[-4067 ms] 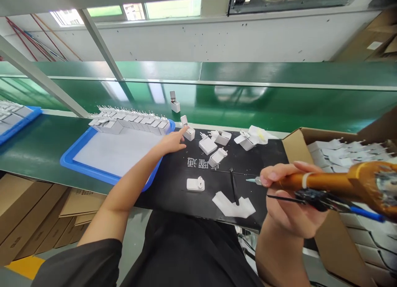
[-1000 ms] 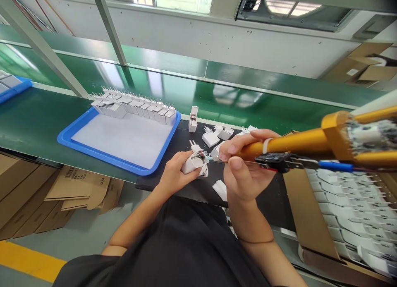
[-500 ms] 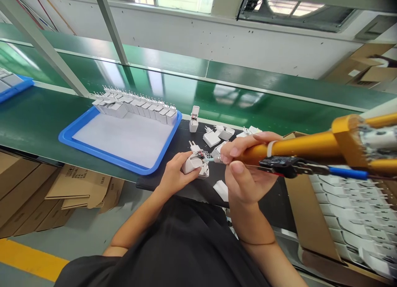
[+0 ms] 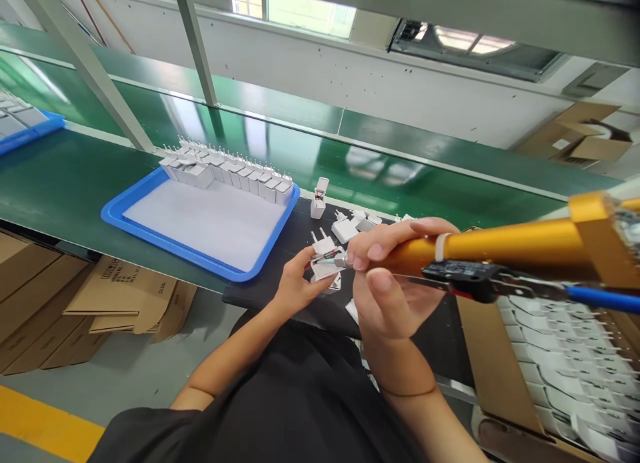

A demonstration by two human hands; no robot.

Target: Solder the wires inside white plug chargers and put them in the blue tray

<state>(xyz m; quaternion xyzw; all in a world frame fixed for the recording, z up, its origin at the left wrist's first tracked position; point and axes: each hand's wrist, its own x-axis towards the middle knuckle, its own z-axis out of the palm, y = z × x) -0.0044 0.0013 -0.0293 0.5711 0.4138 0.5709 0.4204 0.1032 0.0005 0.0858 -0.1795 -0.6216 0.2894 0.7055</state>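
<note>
Nozzle [image 4: 334, 261] now deeper in open charger [image 4: 323, 267]; left hand [image 4: 296, 281] grips charger.

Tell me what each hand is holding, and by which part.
The left hand holds an open white plug by its casing, between thumb and fingers; the right hand holds a gold tool by the front end of its barrel.
</note>
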